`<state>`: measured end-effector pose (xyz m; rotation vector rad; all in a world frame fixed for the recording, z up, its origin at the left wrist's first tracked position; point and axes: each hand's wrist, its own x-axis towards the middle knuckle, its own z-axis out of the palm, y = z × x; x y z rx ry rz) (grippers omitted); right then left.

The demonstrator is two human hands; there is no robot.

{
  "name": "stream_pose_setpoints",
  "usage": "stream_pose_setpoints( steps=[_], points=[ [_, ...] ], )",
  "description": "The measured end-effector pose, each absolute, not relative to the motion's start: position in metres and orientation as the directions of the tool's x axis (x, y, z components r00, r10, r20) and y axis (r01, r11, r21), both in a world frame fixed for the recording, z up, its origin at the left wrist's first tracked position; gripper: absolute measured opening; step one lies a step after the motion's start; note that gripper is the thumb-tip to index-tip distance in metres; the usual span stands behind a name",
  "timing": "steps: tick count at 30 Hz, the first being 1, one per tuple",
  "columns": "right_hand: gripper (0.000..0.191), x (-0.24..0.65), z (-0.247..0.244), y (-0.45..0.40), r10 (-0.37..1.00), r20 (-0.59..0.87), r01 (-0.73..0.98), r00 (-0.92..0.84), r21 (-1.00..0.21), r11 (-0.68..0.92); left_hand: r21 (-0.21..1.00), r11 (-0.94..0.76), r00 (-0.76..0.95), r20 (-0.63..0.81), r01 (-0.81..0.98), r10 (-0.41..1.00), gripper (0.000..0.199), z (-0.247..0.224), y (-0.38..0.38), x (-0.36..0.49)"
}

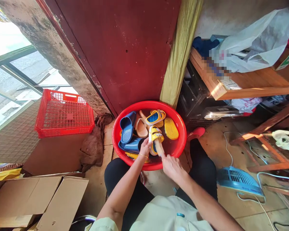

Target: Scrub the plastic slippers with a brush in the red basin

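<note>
A round red basin [181, 146] stands on the floor between my knees with several slippers in it. My left hand [145, 148] grips the side of a yellow and white slipper [155, 133] over the basin's near half. In my right hand [170, 165] is the end of a pale brush [159, 147], its far part against that slipper's opening; its bristles are hidden. Blue slippers [127, 128] lie at the left, beside a beige one [141, 128]. Farther back is another yellow slipper [155, 117], with a yellow sole [171, 128] facing up at the right.
A red crate [67, 115] sits at the left above a brown cloth [93, 147]. Cardboard boxes [26, 199] are at the lower left. A maroon door [120, 51] rises behind the basin. At the right are a blue fan [239, 181], cables and a wooden shelf [257, 81].
</note>
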<state>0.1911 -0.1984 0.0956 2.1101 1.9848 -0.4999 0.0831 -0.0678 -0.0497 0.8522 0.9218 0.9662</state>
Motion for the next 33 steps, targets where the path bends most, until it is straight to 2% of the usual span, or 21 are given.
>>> stream_pose_setpoints(
  steps=[5, 13, 18, 20, 24, 27, 30, 33],
  points=[
    [0.047, 0.201, 0.089, -0.140, 0.930, -0.367, 0.987, 0.016, -0.143, -0.073, 0.901, 0.326, 0.272, -0.250, -0.286, 0.929, 0.063, -0.051, -0.067, 0.084],
    [0.045, 0.191, 0.088, -0.220, 0.924, -0.361, 0.988, -0.124, -0.127, 0.083, 0.863, 0.342, 0.252, -0.261, -0.373, 0.932, 0.060, -0.056, -0.065, 0.081],
    [0.051, 0.199, 0.085, -0.174, 0.910, -0.413, 0.993, 0.034, -0.090, -0.078, 0.875, 0.342, 0.279, -0.252, -0.343, 0.926, 0.060, -0.057, -0.065, 0.083],
    [0.057, 0.200, 0.082, -0.155, 0.899, -0.437, 0.989, 0.038, -0.112, -0.096, 0.881, 0.334, 0.276, -0.247, -0.335, 0.929, 0.060, -0.057, -0.065, 0.082],
    [0.061, 0.203, 0.080, -0.173, 0.908, -0.412, 0.985, -0.074, -0.175, 0.000, 0.911, 0.289, 0.240, -0.222, -0.294, 0.945, 0.061, -0.059, -0.064, 0.079],
    [0.049, 0.221, 0.089, -0.214, 0.905, -0.398, 0.976, -0.153, -0.205, 0.074, 0.929, 0.239, 0.201, -0.187, -0.283, 0.962, 0.062, -0.059, -0.063, 0.078],
    [0.040, 0.253, 0.108, -0.243, 0.912, -0.385, 0.965, -0.144, -0.257, 0.044, 0.961, 0.187, 0.183, -0.151, -0.201, 0.971, 0.063, -0.057, -0.064, 0.079],
    [0.044, 0.276, 0.120, -0.248, 0.954, -0.287, 0.947, -0.091, -0.321, -0.006, 0.987, 0.158, 0.235, -0.156, 0.007, 0.960, 0.065, -0.053, -0.067, 0.078]
  ],
)
